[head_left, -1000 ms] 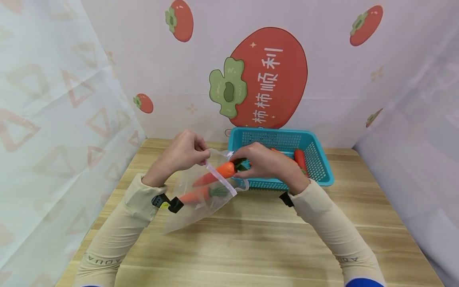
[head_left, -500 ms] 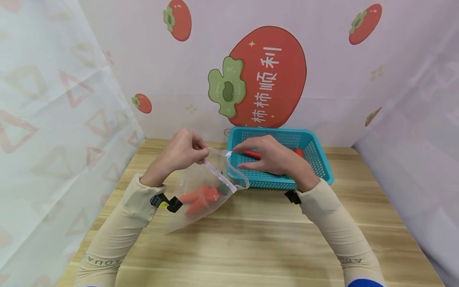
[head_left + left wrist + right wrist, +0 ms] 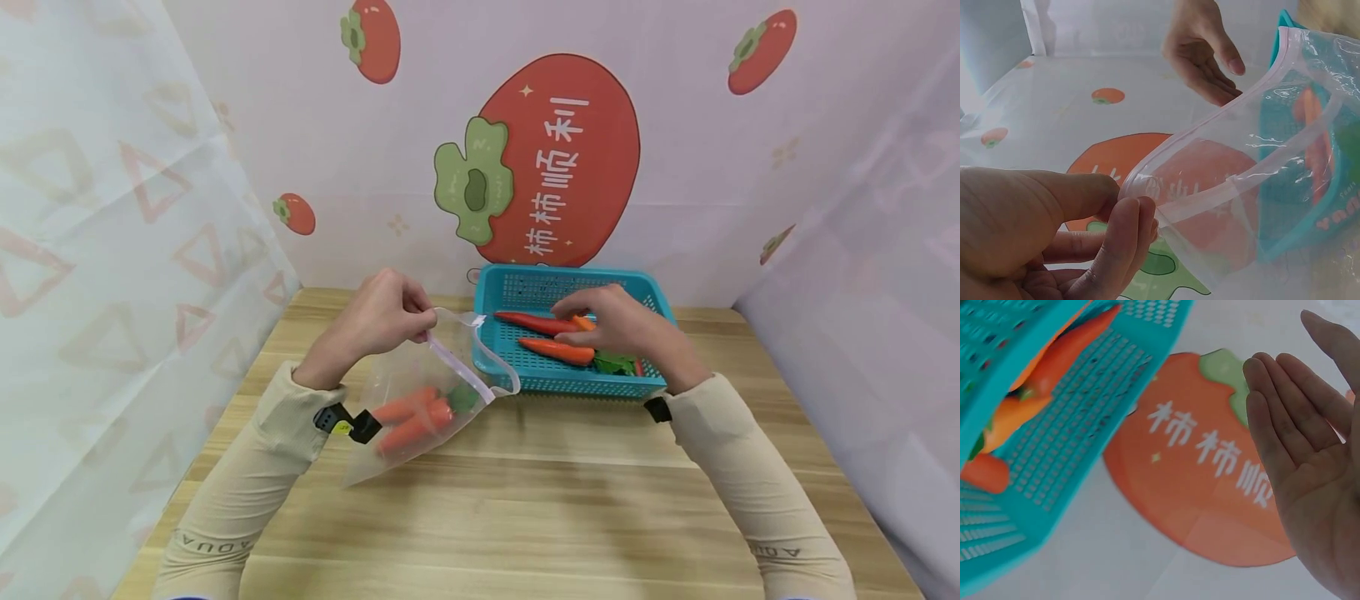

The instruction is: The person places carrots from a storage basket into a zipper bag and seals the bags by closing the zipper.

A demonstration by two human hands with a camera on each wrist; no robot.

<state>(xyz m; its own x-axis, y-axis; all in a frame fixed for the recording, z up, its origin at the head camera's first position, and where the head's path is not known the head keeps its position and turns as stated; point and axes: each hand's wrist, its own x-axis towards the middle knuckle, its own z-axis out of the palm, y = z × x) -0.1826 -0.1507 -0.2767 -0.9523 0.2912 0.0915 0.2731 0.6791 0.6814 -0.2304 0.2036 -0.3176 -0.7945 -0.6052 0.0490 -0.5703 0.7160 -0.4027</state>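
My left hand [image 3: 386, 317] pinches the upper rim of a clear zip bag [image 3: 397, 367], also plain in the left wrist view, where thumb and fingers meet on the bag [image 3: 1210, 187]. Two orange carrots [image 3: 416, 427] with green tops lie inside it, and its mouth gapes toward the basket. Over the turquoise basket [image 3: 495, 287] hovers my right hand [image 3: 618, 321], holding nothing; its fingers look fairly straight in the right wrist view. Below it in the basket are a long red chili pepper [image 3: 532, 322] and a carrot [image 3: 557, 350] with green leaves. The hand partly hides an orange piece [image 3: 582, 323].
The basket stands at the back of the wooden table [image 3: 517, 517], close to the printed backdrop [image 3: 697, 225]. Its near left corner sits right by the bag's mouth. Fabric walls [image 3: 105, 275] flank the table on both sides.
A second ago my right hand held a carrot at the bag's mouth. It let go, the carrot slid down inside, and the hand moved right over the basket. My left hand stayed put.
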